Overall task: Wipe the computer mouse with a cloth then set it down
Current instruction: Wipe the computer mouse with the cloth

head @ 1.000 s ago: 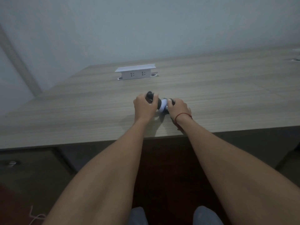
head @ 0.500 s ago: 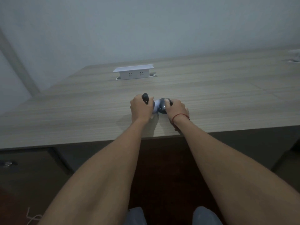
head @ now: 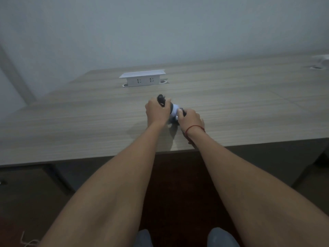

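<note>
Both hands meet over the surface [head: 71, 122] near its front edge, the left hand [head: 157, 111] just left of the right hand [head: 190, 120]. The mouse [head: 161, 99] sits in the left hand, the cloth [head: 175, 110] between the two. A socket box [head: 142, 79] stands behind them, well apart.

1. A plain pale grey-blue wall [head: 160, 29] stood behind the furniture; lighting was dim and even.
2. A darker vertical strip [head: 16, 75] ran at a slant along the left side of the wall.
3. The tabletop [head: 71, 125] had a light wood-grain finish, with dark panels below its front edge.
4. A white pop-up socket box [head: 143, 79] was raised from the tabletop near the wall, with two outlets on its front face.
5. A second cable opening [head: 316, 67] lay at the far right; detail was too small to resolve.
6. The floor [head: 178, 202] under the tabletop was dark reddish-brown.
7. A pale cord [head: 26, 242] lay at the lower left.
</note>
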Available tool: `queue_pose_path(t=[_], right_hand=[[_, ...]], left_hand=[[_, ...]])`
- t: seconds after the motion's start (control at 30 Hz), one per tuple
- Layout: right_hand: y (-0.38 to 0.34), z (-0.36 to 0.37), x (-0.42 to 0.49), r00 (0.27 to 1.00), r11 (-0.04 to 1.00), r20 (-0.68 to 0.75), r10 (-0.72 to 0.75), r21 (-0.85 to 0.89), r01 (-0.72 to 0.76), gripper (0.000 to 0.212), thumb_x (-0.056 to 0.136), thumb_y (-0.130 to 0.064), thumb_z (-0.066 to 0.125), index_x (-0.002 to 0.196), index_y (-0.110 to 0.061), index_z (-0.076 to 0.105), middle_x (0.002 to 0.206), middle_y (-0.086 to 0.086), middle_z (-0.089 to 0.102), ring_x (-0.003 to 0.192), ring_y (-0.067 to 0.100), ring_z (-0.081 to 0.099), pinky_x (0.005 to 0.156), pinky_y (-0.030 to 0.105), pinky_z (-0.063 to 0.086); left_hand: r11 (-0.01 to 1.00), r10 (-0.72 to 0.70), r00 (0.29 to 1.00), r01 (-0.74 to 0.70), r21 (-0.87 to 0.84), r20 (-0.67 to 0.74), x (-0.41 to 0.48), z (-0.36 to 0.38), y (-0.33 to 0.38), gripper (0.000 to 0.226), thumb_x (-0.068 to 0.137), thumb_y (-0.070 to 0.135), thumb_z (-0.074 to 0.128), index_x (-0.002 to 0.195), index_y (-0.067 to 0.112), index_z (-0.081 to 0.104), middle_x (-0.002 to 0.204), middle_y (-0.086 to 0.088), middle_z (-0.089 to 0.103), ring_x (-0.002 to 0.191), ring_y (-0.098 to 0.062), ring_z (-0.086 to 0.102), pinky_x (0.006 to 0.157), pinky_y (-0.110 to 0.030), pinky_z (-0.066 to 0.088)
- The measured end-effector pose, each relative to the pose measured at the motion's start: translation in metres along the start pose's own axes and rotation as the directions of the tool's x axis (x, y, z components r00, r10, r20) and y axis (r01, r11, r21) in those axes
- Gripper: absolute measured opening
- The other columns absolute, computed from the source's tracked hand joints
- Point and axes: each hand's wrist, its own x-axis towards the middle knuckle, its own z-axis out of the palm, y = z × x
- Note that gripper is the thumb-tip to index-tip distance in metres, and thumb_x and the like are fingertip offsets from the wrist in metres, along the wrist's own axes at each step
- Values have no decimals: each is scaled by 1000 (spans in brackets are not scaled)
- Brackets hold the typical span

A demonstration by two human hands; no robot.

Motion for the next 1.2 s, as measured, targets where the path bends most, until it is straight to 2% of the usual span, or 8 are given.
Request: queue_pose_path(t=[0.13,0.27,0.4,0.53,0.63,0.7,0.93,1.2], right_hand=[[1,0,-1,1000,1000,0,-5,6,5,44,99,-41,34,106,-13,67,91,7,63,79,23,48,75,30,33],[1,1,0,1000,1000,5,-5,18,5,45,99,-42,35,109,-12,67,99,11,67,91,28,58,77,31,34],[2,0,1,1000,1000,7,-12,8,12,46,99,-43,34,111,-12,66,105,13,68,101,30,59,78,31,32],[4,5,4,1000,1000,-5,-19,20,19,46,98,-44,34,110,-14,67,101,10,68,90,27,57,79,32,37],[4,5,3,1000,1000,-8,-22,19,23,45,98,-43,34,108,-13,67,100,10,68,94,29,59,79,32,36],[3,3,3,1000,1000,-9,-21,13,21,45,98,-42,34,110,-13,67,101,12,67,97,30,59,78,31,33],[-1,2,2,1000,1000,-4,22,17,-22,45,99,-41,36,116,-10,64,114,17,67,108,34,59,92,35,39],[-1,2,-2,1000,1000,-28,0,18,0,44,99,-41,35,112,-12,66,106,15,68,103,33,60,82,33,35]], left_hand=[[987,0,998,-10,160,59,8,2,8,37,88,36,63,99,1,67,103,-18,68,94,-34,67,83,-41,56],[971,-33,998,17,240,62,16,-5,12,37,92,32,60,110,0,64,116,-18,63,105,-35,63,82,-34,47],[982,-63,998,56,183,31,13,-3,-1,34,92,30,61,103,-2,66,108,-20,66,99,-36,64,80,-36,49],[992,-60,997,53,118,56,7,-3,-1,31,92,30,60,97,0,66,100,-16,67,88,-25,62,73,-32,46],[995,-66,995,60,85,76,7,-9,-8,31,89,32,63,74,4,62,90,-19,68,87,-32,67,70,-32,49],[995,-73,989,65,70,126,8,-17,-11,32,86,29,66,64,7,58,80,-17,67,82,-32,69,70,-35,56],[996,-87,906,92,8,414,2,-48,-9,24,86,21,71,80,-2,67,86,-28,72,73,-31,72,76,-44,62],[986,-164,978,163,20,133,-11,-27,-18,25,86,29,68,85,4,67,89,-14,69,83,-29,67,78,-38,58]])
